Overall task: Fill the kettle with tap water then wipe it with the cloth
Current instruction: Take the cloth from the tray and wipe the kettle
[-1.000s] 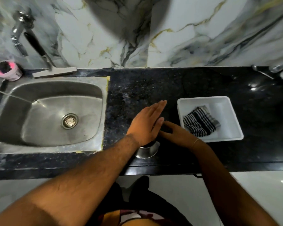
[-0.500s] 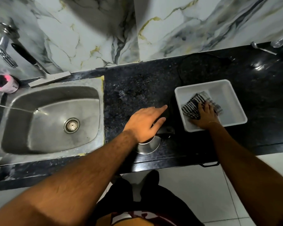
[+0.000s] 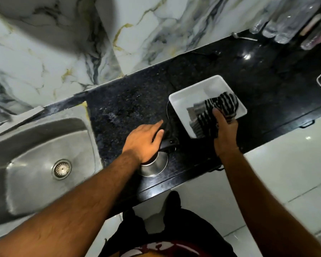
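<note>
The left hand [image 3: 144,140] lay flat, fingers spread, covering the kettle [image 3: 154,165] beside the sink [image 3: 44,164]; the right hand [image 3: 224,130] gripped the cloth [image 3: 217,108] over the white tray [image 3: 182,101].

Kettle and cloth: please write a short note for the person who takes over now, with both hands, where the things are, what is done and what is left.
Left hand: lies flat on top of the kettle, fingers spread, not closed around it.
Right hand: fingers closed on the striped cloth, which is partly lifted over the white tray.
Kettle stands on the black counter, between the sink and the tray.
Done: kettle is out of the sink; whether it holds water cannot be seen.
Left: bring the cloth over and wipe the kettle, probably with the left hand steadying it.
</note>
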Action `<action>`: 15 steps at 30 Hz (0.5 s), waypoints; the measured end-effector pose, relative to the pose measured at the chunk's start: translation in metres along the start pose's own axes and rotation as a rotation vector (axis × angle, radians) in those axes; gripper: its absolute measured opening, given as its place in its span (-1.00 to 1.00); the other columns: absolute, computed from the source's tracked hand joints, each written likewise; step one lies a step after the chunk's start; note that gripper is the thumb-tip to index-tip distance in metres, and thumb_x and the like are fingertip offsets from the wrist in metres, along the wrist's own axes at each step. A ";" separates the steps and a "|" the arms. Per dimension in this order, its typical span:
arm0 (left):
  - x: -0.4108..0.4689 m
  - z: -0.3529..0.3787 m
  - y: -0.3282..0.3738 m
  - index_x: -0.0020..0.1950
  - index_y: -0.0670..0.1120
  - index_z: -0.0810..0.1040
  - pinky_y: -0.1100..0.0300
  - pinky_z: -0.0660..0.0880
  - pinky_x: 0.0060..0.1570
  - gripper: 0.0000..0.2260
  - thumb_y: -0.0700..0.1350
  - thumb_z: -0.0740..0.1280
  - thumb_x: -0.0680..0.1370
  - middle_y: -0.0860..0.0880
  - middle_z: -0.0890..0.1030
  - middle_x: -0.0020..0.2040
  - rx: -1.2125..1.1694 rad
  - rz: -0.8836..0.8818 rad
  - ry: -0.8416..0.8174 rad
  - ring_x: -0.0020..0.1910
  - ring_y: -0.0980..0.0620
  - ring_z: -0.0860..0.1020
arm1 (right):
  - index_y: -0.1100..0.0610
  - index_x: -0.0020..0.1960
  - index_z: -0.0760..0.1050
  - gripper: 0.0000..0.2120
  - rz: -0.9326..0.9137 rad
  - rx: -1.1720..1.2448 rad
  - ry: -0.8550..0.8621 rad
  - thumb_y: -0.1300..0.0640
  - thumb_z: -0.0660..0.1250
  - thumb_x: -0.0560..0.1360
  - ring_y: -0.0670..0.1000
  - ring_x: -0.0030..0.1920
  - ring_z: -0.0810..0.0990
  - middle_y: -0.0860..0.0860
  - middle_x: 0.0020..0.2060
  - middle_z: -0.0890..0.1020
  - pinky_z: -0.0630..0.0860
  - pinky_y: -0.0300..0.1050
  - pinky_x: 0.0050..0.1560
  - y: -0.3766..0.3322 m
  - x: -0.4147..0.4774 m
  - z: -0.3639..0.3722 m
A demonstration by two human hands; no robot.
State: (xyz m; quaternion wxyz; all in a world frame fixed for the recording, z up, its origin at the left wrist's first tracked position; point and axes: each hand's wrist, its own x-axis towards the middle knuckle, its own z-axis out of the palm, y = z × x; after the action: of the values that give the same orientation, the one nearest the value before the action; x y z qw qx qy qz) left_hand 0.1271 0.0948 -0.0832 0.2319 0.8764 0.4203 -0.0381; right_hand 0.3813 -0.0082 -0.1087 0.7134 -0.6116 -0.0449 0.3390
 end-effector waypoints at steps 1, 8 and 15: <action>0.002 -0.002 0.000 0.50 0.12 0.58 -0.10 0.50 0.45 -0.40 0.28 -0.08 0.69 -0.05 0.68 0.42 0.003 -0.010 -0.033 0.46 -0.17 0.58 | 0.16 0.35 0.65 -0.45 0.019 -0.003 -0.006 -0.02 0.67 0.45 0.10 0.28 0.74 0.08 0.23 0.78 0.70 0.00 0.27 0.001 -0.024 -0.003; 0.008 -0.018 -0.003 0.15 0.09 0.69 -0.08 0.63 0.15 -0.53 0.23 0.02 0.69 -0.06 0.76 0.16 -0.054 -0.015 -0.111 0.16 -0.20 0.70 | 0.07 0.32 0.67 -0.71 0.139 0.069 0.275 0.09 0.38 0.62 0.15 0.26 0.73 0.07 0.21 0.77 0.66 0.10 0.28 0.061 -0.141 -0.003; 0.010 -0.010 -0.009 0.31 0.02 0.69 -0.17 0.55 0.33 -0.43 0.21 -0.02 0.65 -0.19 0.72 0.31 -0.211 -0.037 0.008 0.29 -0.31 0.66 | 0.16 0.42 0.56 -0.72 0.271 0.084 0.327 0.10 0.26 0.76 0.16 0.31 0.65 0.23 0.32 0.67 0.65 -0.02 0.32 0.141 -0.211 0.116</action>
State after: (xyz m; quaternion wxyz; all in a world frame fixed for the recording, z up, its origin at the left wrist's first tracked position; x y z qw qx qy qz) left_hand 0.1259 0.1114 -0.0798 0.3203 0.8393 0.4392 0.0054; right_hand 0.1035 -0.0216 -0.1337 0.6839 -0.6288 0.1681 0.3295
